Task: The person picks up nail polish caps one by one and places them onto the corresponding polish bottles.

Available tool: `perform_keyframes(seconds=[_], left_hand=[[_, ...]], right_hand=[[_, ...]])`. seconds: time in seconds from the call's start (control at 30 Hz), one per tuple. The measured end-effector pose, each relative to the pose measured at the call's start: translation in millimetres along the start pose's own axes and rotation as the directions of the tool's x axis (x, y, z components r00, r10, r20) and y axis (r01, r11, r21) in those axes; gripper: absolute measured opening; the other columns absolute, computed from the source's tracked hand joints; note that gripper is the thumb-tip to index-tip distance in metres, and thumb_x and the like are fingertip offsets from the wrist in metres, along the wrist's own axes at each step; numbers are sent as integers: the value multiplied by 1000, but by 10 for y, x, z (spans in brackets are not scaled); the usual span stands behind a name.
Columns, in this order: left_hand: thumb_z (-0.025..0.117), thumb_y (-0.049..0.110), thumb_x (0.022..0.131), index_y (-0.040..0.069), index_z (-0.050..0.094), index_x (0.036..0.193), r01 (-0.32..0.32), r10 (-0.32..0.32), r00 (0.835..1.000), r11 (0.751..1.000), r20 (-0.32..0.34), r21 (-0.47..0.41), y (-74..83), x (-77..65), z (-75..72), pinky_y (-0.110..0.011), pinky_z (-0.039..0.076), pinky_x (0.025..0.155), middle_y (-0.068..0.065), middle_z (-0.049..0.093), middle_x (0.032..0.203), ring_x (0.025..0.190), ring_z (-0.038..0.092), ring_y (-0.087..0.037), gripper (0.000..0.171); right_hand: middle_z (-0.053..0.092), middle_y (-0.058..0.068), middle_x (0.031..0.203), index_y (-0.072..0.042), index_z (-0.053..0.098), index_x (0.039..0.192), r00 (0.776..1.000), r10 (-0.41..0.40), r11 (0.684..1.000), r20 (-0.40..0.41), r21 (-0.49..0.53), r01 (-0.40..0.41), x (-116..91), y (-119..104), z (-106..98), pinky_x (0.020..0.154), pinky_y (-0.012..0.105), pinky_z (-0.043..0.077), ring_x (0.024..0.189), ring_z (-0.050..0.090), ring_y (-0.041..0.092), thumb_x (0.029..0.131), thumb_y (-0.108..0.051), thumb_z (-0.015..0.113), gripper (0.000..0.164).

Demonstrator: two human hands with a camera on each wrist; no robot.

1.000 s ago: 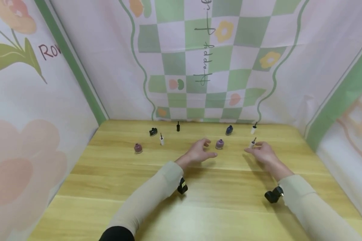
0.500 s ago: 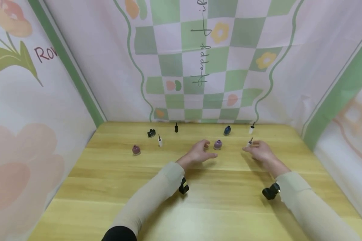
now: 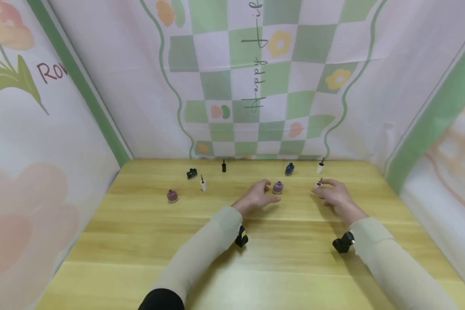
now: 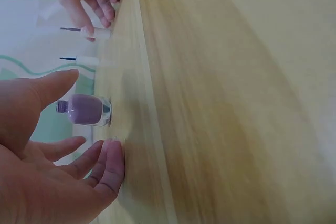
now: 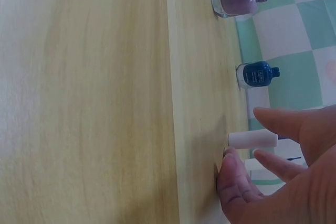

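Note:
My left hand (image 3: 257, 196) is beside a purple nail polish bottle (image 3: 277, 187), which stands uncapped on the table. In the left wrist view its thumb and fingers lie on either side of the bottle (image 4: 85, 109), with gaps showing. My right hand (image 3: 335, 196) is around a white brush cap (image 3: 319, 184) that stands brush up. The right wrist view shows the cap (image 5: 253, 139) between thumb and index finger, neither visibly pressing on it. Behind it stands another white brush cap (image 3: 320, 167). A dark blue bottle (image 3: 289, 169) stands uncapped behind the purple one.
On the left of the wooden table (image 3: 139, 241) are a mauve bottle (image 3: 172, 196), a white brush cap (image 3: 203, 185), a black bottle (image 3: 191, 173) and a black brush cap (image 3: 224, 166). A patterned cloth (image 3: 263, 107) hangs along the back edge.
The head view has shifted slightly. My left hand has come a little nearer the purple bottle. My right hand has moved slightly forward around the white cap, covering more of it. The bottles stay put.

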State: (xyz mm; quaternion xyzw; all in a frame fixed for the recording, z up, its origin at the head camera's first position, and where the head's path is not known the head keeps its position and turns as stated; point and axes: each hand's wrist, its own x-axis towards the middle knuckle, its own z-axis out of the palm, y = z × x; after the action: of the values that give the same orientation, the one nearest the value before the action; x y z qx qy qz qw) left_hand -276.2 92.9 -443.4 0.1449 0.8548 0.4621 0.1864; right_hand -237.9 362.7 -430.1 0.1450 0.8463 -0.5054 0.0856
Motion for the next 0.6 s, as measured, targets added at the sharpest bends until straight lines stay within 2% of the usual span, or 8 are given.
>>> perform_keyframes(seconds=[0.1,0.2,0.3,0.33,0.53,0.6], left_hand=[[77,30,94,7,44,151,9,-9,1000,1000,-4,3,6,35,13,-42,46,111,-14,55,145,132,54,-31,70],[77,28,94,6,45,151,4,-4,1000,1000,-9,9,-2,80,29,-41,46,112,-16,56,145,132,54,-32,70],[77,26,94,6,46,151,6,-5,1000,1000,-16,13,-11,129,43,-41,47,111,-18,56,144,132,55,-32,68],[77,26,94,7,46,151,7,-7,1000,1000,-19,14,-11,145,47,-41,47,111,-18,56,145,132,55,-33,68],[75,26,96,9,49,149,1,0,1000,999,-23,48,-6,203,62,-42,48,110,-17,57,143,132,55,-32,62],[75,26,96,10,51,148,-5,7,1000,998,-21,69,-6,212,67,-43,48,110,-16,58,142,131,56,-32,60]], right_hand=[[52,30,143,6,24,157,1000,-5,1000,-11,18,5,7,9,19,77,29,58,112,62,26,103,-24,61,72],[64,20,127,7,29,156,1000,0,999,-22,46,1,6,15,29,74,28,59,95,64,14,102,-21,62,69],[68,6,111,7,31,155,1000,10,997,-25,75,-8,2,9,35,72,28,59,87,64,10,101,-19,63,67],[68,5,111,7,32,155,1000,11,997,-29,78,-9,4,10,34,71,28,59,87,64,10,101,-19,63,67],[64,19,127,7,34,154,998,17,999,-57,52,-14,35,28,14,68,28,58,88,64,11,101,-20,64,67],[65,18,124,8,35,153,998,16,999,-67,44,-13,46,35,5,66,28,58,85,64,10,101,-20,64,66]])
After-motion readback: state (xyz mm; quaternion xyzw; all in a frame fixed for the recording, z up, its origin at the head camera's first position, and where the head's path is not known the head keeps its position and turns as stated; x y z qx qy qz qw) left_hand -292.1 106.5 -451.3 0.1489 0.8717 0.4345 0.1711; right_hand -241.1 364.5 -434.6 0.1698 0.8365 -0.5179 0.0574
